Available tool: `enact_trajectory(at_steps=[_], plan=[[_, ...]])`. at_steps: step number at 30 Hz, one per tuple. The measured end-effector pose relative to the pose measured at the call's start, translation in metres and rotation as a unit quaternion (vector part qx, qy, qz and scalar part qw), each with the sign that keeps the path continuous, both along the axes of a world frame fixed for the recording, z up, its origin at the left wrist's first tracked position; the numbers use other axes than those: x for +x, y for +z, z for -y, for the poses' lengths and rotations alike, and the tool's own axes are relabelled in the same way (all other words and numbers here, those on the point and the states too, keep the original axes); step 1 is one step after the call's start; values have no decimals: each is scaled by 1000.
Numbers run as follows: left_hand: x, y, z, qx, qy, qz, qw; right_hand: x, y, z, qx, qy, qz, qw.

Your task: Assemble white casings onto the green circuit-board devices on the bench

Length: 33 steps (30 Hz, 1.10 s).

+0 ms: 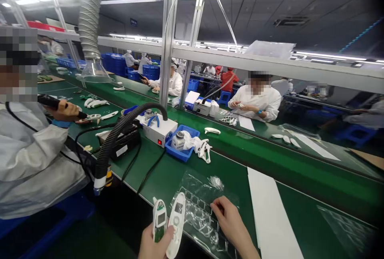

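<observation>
At the bottom centre my left hand (154,245) holds two white plastic shell halves side by side. The left half (160,219) shows a green circuit board and a small screen; the right half (177,221) has a window and round button openings. To their right, my right hand (229,221) has thumb and forefinger pressed together at the edge of clear plastic parts (201,217) in a transparent bag or sheet. Whatever lies between those fingertips is too small to make out.
Beyond my hands stand a blue tray (180,154) with a bottle and a white box (159,131) with a black hose (120,127). White paper strips (270,211) lie right of my right hand. A person (36,147) works at the left; others sit across the belt.
</observation>
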State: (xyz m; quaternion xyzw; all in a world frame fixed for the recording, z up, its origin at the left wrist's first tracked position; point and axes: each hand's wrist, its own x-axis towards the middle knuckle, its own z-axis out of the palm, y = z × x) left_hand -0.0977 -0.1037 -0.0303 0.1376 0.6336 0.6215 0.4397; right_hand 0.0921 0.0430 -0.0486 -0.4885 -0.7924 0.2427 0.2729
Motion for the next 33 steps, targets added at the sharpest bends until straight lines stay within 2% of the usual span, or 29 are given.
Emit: enact_trajectory(at_steps=[4,7,11,14,17,25,29,33], plan=[[11,1,-7,-1,-13,-15,1000,-1,-9,10,18,-23,2,1000],[18,-2,-12,11,-24,-30,999,-3,-4,17,13,-27,-32,999],[22,-11,-17,18,-35,-45,998,-3,19,33,30,-34,-135,990],[26,-16,-20,12,-59,-60,996,-9,39,42,-26,-36,-205,978],[34,-20,-23,23,-69,-96,993,-19,47,47,-75,-17,-229,970],[46,-29,-26,52,-72,-145,985,-30,26,51,-99,-28,-231,967],[46,-29,-27,52,-80,-149,984,-28,26,49,-92,-22,-228,969],[47,-28,-27,42,-89,-147,984,-28,23,51,-129,-47,-235,962]])
